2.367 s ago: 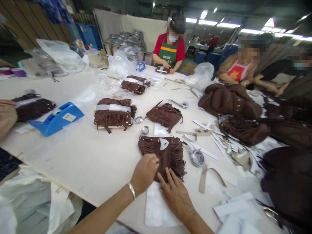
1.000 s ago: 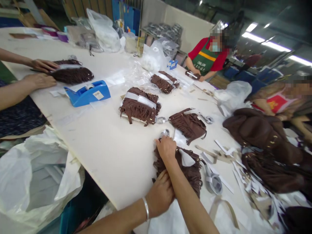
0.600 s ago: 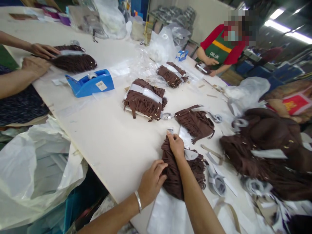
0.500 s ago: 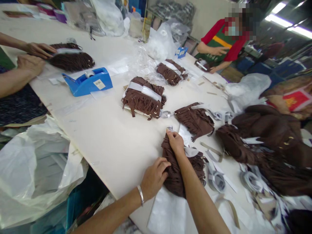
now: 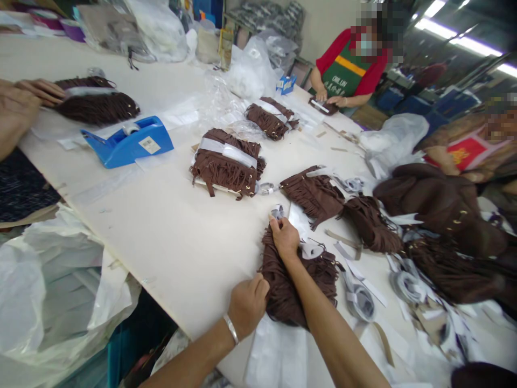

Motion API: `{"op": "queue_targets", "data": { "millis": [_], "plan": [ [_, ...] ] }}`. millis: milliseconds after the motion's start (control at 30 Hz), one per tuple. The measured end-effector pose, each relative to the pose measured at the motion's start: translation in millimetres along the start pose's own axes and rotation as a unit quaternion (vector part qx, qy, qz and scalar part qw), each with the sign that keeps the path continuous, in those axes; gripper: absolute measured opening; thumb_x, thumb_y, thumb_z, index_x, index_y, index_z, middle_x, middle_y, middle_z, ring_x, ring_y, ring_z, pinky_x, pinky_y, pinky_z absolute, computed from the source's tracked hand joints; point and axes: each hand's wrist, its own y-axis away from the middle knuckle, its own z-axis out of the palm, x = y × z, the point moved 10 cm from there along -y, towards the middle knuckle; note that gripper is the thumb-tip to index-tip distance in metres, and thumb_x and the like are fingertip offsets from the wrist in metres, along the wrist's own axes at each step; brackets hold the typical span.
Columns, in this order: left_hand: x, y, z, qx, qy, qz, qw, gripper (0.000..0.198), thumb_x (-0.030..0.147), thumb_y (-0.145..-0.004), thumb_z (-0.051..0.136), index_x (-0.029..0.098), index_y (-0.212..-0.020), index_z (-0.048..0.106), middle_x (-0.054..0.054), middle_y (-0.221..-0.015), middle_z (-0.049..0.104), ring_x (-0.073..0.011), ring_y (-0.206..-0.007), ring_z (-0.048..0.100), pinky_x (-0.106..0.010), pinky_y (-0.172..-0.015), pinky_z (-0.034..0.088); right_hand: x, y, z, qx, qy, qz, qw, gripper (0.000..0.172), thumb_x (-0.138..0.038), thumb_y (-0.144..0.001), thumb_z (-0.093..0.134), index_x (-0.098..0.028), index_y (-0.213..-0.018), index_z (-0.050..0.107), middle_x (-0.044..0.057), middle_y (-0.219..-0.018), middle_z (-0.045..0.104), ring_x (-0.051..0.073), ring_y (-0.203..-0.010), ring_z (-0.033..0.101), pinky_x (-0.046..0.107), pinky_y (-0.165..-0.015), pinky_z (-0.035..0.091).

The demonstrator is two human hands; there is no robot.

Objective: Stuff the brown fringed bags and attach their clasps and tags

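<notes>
A dark brown fringed bag (image 5: 283, 293) lies on the table in front of me, partly hidden under my right forearm. My left hand (image 5: 248, 304), with a silver bracelet at its wrist, is closed at the bag's left edge, fingers curled on the fringe. At the far upper corner, my right hand (image 5: 285, 237) grips the bag, thumb beside a wrapped coil of strap (image 5: 277, 211). White wrapping sheet (image 5: 277, 350) sticks out under the bag's near end. Just beyond the right hand lies another fringed bag (image 5: 313, 194).
Banded fringed bags (image 5: 228, 161) and a blue tape dispenser (image 5: 129, 143) stand farther off. Brown bags (image 5: 440, 199), coiled straps (image 5: 359, 302) and paper scraps crowd the right. A plastic sack (image 5: 52, 302) hangs beside the table's left edge. Co-workers' hands (image 5: 40, 97) are at left and back.
My left hand's fingers have curled closed at the bag's left edge. My right hand keeps its grip at the corner. The far co-worker's hands have come down onto a brown bag.
</notes>
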Motion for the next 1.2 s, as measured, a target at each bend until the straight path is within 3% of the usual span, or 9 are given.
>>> {"op": "queue_targets", "data": {
  "millis": [133, 233, 400, 500, 600, 733, 900, 1067, 1200],
  "plan": [
    [-10.3, -4.0, -12.6, 0.017, 0.130, -0.032, 0.991, 0.030, 0.006, -0.079, 0.046, 0.018, -0.106, 0.053, -0.009, -0.108, 0.056, -0.0227, -0.104, 0.053, -0.038, -0.091, 0.046, 0.4, 5.8, 1.6, 0.018, 0.003, -0.006, 1.000, 0.049, -0.063, -0.089, 0.040, -0.022, -0.075, 0.062, 0.003, -0.064, 0.063, 0.019, -0.062, 0.055, 0.026, -0.059, 0.031],
    [-5.9, -20.6, -16.9, -0.045, 0.218, -0.019, 0.975, 0.055, 0.001, -0.074, 0.045, 0.022, -0.124, 0.048, -0.008, -0.125, 0.047, -0.0208, -0.120, 0.044, -0.037, -0.104, 0.038, 0.4, 6.4, 1.0, 0.021, -0.005, -0.015, 1.000, 0.050, -0.064, -0.090, 0.038, -0.022, -0.073, 0.062, 0.001, -0.063, 0.062, 0.018, -0.061, 0.055, 0.026, -0.059, 0.032],
    [-2.6, -47.2, -7.5, -0.189, 0.224, 0.012, 0.956, 0.047, -0.001, -0.067, 0.045, 0.024, -0.104, 0.060, -0.002, -0.105, 0.054, -0.0168, -0.098, 0.054, -0.028, -0.087, 0.044, 1.8, 6.0, 1.8, 0.018, -0.003, -0.023, 1.000, 0.051, -0.067, -0.089, 0.039, -0.023, -0.071, 0.060, 0.000, -0.059, 0.059, 0.018, -0.059, 0.053, 0.026, -0.057, 0.030],
    [-5.7, -53.2, -5.0, -0.229, 0.214, 0.023, 0.949, 0.036, 0.001, -0.063, 0.048, 0.022, -0.089, 0.059, 0.000, -0.092, 0.055, -0.0157, -0.085, 0.054, -0.025, -0.075, 0.042, 2.5, 4.4, 2.4, 0.011, 0.000, -0.024, 1.000, 0.051, -0.066, -0.089, 0.040, -0.023, -0.071, 0.060, 0.000, -0.058, 0.059, 0.018, -0.059, 0.052, 0.026, -0.057, 0.030],
    [-7.6, -46.6, -9.7, -0.199, 0.205, 0.020, 0.958, 0.035, -0.001, -0.061, 0.044, 0.022, -0.086, 0.054, 0.001, -0.089, 0.053, -0.0154, -0.081, 0.052, -0.025, -0.071, 0.039, 2.9, 2.0, 1.6, 0.008, -0.008, -0.025, 1.000, 0.051, -0.065, -0.089, 0.040, -0.022, -0.070, 0.060, 0.000, -0.058, 0.059, 0.017, -0.059, 0.052, 0.025, -0.058, 0.030],
    [-18.7, -22.0, -17.1, -0.080, 0.182, -0.045, 0.979, 0.033, -0.003, -0.057, 0.038, 0.021, -0.078, 0.045, 0.000, -0.083, 0.049, -0.0167, -0.079, 0.048, -0.027, -0.070, 0.037, 4.5, 3.5, 1.3, 0.030, 0.003, -0.014, 0.999, 0.052, -0.064, -0.091, 0.038, -0.021, -0.071, 0.060, 0.000, -0.060, 0.060, 0.016, -0.059, 0.052, 0.025, -0.057, 0.027],
    [-26.4, 0.2, -7.9, 0.005, 0.146, -0.082, 0.986, 0.031, -0.003, -0.053, 0.035, 0.022, -0.071, 0.037, 0.000, -0.075, 0.044, -0.0173, -0.073, 0.044, -0.028, -0.065, 0.034, -6.1, 15.0, 3.3, 0.086, 0.066, -0.048, 0.993, 0.053, -0.060, -0.095, 0.032, -0.020, -0.075, 0.060, 0.002, -0.066, 0.062, 0.016, -0.060, 0.052, 0.027, -0.058, 0.025],
    [-37.9, -1.5, -3.2, -0.066, 0.068, -0.088, 0.992, 0.034, -0.006, -0.060, 0.035, 0.023, -0.075, 0.042, -0.001, -0.080, 0.051, -0.0170, -0.074, 0.050, -0.027, -0.065, 0.038, -20.0, 22.8, 0.2, 0.114, 0.120, -0.090, 0.982, 0.053, -0.053, -0.099, 0.027, -0.019, -0.076, 0.059, 0.005, -0.071, 0.063, 0.018, -0.066, 0.055, 0.028, -0.062, 0.028],
    [-34.8, -10.9, -35.0, -0.158, 0.007, -0.082, 0.984, 0.034, -0.002, -0.076, 0.039, 0.022, -0.098, 0.051, -0.002, -0.091, 0.060, -0.0177, -0.078, 0.058, -0.030, -0.070, 0.045, -28.0, 25.2, -2.3, 0.106, 0.134, -0.112, 0.979, 0.052, -0.046, -0.102, 0.022, -0.019, -0.078, 0.059, 0.007, -0.075, 0.064, 0.019, -0.071, 0.056, 0.028, -0.066, 0.031]
  ]
}}
